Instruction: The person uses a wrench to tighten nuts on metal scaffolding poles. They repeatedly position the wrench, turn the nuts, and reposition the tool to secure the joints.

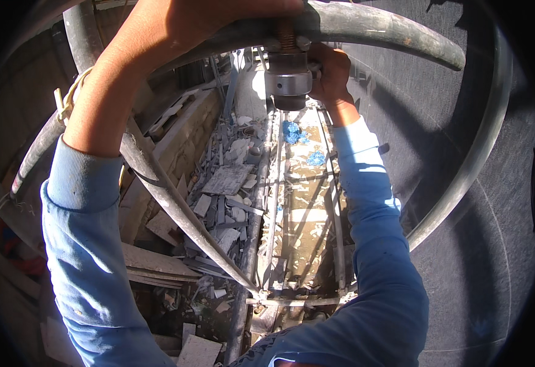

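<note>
Across the top runs a curved-looking grey scaffold pole [377, 27]. My left hand [212, 15] reaches over it from the left and grips it, with part of the hand cut off by the upper edge. Below the pole hangs a rusty threaded bolt [288, 41]. On the bolt's lower end sits the round steel head of a socket wrench [289, 82]. My right hand [330, 72] is closed beside and behind that head, wrapped round what looks like the wrench's handle, mostly hidden. Both arms are raised, in light blue sleeves.
A slanting pole [175, 202] crosses the left side, with a pale tie [68, 101] near my left wrist. Dark mesh sheeting [457, 257] hangs at right behind another pole [469, 177]. Far below lie broken boards and rubble [228, 180], scaffold tubes and blue scraps [292, 131].
</note>
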The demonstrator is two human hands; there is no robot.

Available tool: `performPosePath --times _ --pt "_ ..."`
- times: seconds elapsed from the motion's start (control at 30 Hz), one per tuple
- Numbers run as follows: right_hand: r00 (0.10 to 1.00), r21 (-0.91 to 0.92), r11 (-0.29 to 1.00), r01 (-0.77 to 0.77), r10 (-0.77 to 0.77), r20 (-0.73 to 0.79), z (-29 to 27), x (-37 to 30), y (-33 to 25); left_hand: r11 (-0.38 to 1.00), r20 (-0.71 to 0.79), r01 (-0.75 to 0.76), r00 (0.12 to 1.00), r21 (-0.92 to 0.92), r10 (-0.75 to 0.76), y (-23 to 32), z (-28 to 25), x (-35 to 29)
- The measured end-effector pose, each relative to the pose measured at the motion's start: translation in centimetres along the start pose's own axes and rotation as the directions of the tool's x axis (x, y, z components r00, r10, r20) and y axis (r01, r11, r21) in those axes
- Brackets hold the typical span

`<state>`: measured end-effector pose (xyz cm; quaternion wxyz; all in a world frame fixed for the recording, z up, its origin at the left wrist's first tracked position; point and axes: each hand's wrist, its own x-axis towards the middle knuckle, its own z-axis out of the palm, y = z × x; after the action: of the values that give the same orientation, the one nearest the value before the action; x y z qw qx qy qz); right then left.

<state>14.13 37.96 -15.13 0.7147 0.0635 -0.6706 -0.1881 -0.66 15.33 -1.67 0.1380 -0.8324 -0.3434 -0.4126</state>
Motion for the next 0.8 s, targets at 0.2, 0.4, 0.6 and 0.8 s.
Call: performPosePath --times 0.2,0.4,0.6,0.8 --pt "0.821 0.75 0.573 -0.33 0.567 -0.072 15.9 -4.2 -2.1 0.982 -0.093 -0.015 0.995 0.19 0.033 0.9 0.8 0.2" --pt "0.999 0.01 0.999 -0.035 0.035 0.041 -2.0 0.5 -0.5 0.969 -0.099 0.034 0.995 0.247 -0.01 1.2 -0.2 -0.4" --pt "0.905 -0.535 0.769 0.349 -0.129 0.406 -14.2 6.8 -7.7 0.983 -0.108 0.051 0.994 0.176 -0.032 1.1 0.4 -0.6" --pt "0.943 -0.466 0.863 0.197 -0.036 0.331 -11.1 3.1 -3.6 0.993 -0.12 0.06 0.992 0.098 -0.048 0.4 1.6 -0.2"
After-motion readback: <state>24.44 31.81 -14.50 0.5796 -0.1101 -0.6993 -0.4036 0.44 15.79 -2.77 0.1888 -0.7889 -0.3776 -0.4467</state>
